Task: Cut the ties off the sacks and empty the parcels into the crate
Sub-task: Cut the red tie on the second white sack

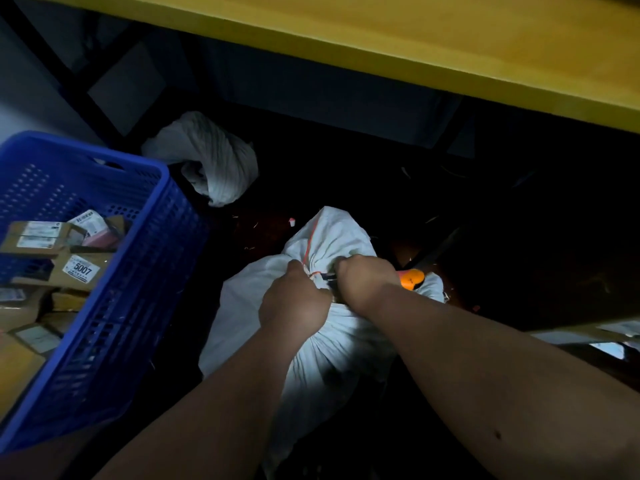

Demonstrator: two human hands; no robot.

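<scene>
While the white sack is standing in the lower middle of the frame on the dark floor, both hands are meeting at its gathered neck. The left hand is curling its fingers round the bunched cloth just below the tie, a thin orange cord circling the neck. The right hand is gripping a cutter with an orange handle, whose handle end is sticking out to the right of the fist while its dark tip is pointing left at the tie, right beside the left hand's knuckles. Whether the blade is touching the cord I cannot tell.

At the left edge of the frame the blue crate is sitting tilted in view, its perforated near wall running just beside the sack's left flank with only a narrow dark gap between them. Parcels in brown card and pale labels are lying inside it, one label reading 5007.

Behind the sack, in the upper middle left, a crumpled empty sack is lying on the floor near the crate's far corner. Across the top of the frame the yellow table edge is running diagonally, overhanging the dark space beneath. To the right of the sack the floor is showing as open, very dark ground, with small scraps scattered about.
</scene>
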